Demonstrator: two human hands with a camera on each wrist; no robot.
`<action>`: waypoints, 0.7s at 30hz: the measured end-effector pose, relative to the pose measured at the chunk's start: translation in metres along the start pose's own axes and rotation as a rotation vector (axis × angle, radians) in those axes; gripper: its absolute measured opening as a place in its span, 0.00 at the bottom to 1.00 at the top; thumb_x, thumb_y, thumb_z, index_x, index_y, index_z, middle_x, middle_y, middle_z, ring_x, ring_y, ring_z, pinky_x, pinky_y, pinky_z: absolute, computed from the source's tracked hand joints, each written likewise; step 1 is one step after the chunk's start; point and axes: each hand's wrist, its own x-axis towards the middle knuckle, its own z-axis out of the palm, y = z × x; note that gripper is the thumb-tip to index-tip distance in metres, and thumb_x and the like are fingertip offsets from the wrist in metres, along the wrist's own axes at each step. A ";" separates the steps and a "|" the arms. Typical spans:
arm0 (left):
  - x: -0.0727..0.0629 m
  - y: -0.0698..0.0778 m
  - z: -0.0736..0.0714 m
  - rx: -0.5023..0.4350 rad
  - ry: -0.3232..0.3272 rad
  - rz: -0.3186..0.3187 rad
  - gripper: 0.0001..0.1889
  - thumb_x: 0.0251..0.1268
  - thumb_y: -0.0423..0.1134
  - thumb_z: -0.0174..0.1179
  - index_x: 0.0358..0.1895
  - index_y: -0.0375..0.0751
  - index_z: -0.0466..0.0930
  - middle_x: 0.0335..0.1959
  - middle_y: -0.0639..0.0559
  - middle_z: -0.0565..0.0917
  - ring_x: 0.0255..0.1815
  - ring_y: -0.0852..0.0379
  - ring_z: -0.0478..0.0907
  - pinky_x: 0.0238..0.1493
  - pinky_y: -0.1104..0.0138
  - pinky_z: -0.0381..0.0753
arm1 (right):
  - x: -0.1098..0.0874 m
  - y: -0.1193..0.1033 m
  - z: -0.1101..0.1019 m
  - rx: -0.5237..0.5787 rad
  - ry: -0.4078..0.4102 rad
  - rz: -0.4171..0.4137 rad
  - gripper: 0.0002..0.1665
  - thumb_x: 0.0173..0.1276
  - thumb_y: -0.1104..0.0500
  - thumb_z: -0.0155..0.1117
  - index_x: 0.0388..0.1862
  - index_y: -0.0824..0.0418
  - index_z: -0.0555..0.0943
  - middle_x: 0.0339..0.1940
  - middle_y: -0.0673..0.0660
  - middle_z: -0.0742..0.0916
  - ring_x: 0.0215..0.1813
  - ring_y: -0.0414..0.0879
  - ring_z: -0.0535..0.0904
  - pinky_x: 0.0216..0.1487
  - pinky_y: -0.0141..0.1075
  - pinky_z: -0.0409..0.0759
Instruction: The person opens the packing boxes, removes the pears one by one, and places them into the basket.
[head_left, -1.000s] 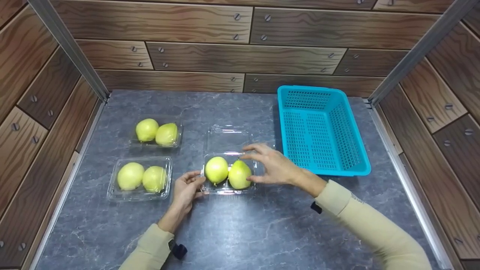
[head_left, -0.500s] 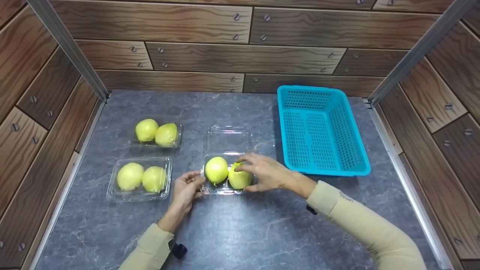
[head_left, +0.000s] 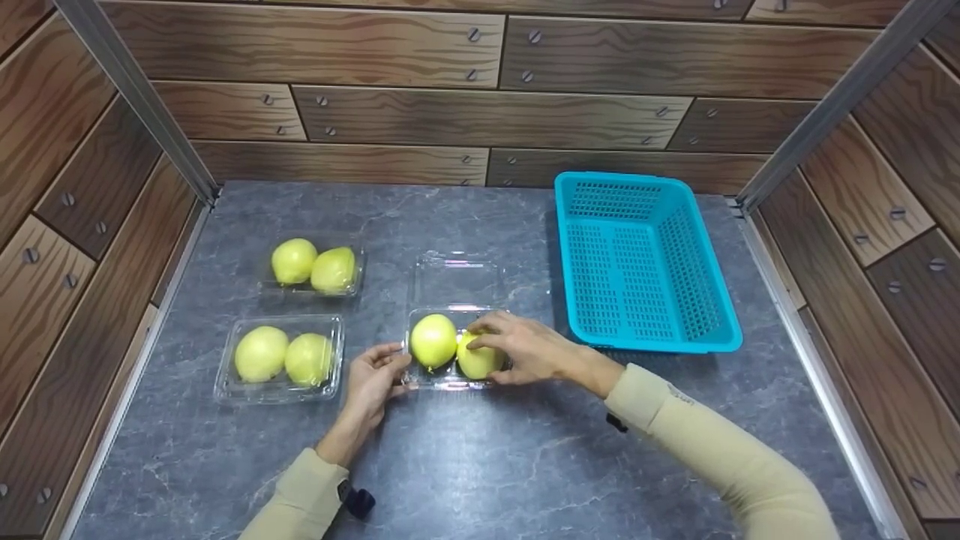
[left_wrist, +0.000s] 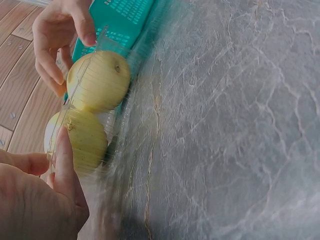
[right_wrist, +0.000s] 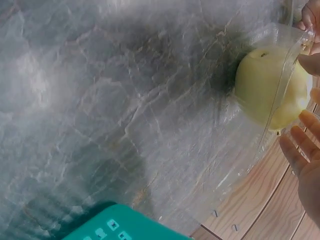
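- I have the left hand (head_left: pixel 373 379) at the left side of the open clear box (head_left: pixel 459 385), thumb and fingers pinching its rim.
- I see the right hand (head_left: pixel 529 351) arched over the right fruit (head_left: pixel 478 364), fingers half bent, with a gap between thumb and fingertips; I can't tell from here whether it actually grips.
- That fruit sits in the box's base, just beside the left fruit (head_left: pixel 433 341); both are yellow-green.
- The box's lid (head_left: pixel 459 281) lies swung back toward the wood-patterned wall (head_left: pixel 420 112).
- To my left on the table (head_left: pixel 450 480) I have a nearer clear box (head_left: pixel 279 390) and a farther clear box (head_left: pixel 361 270), two fruits in each.
- At the right I see a blue basket (head_left: pixel 622 285), near the right hand.
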 end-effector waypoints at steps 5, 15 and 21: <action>-0.002 0.002 0.000 -0.011 -0.019 0.004 0.20 0.67 0.26 0.66 0.61 0.24 0.77 0.35 0.53 0.76 0.28 0.62 0.76 0.24 0.70 0.91 | 0.002 0.003 0.001 0.004 -0.034 0.019 0.36 0.61 0.46 0.80 0.67 0.53 0.82 0.72 0.58 0.80 0.72 0.55 0.77 0.71 0.51 0.85; -0.003 0.003 -0.001 0.001 -0.021 0.008 0.21 0.67 0.26 0.66 0.61 0.24 0.76 0.35 0.53 0.75 0.28 0.62 0.75 0.25 0.70 0.91 | 0.008 0.007 0.006 0.053 -0.056 0.055 0.38 0.61 0.45 0.80 0.69 0.52 0.80 0.73 0.58 0.79 0.72 0.57 0.77 0.68 0.54 0.86; -0.002 0.002 0.000 0.007 -0.018 0.008 0.20 0.67 0.27 0.66 0.60 0.24 0.77 0.34 0.53 0.75 0.27 0.62 0.75 0.24 0.71 0.91 | 0.012 0.009 0.009 0.077 -0.065 0.064 0.39 0.60 0.44 0.81 0.69 0.51 0.80 0.73 0.58 0.79 0.73 0.58 0.76 0.71 0.55 0.85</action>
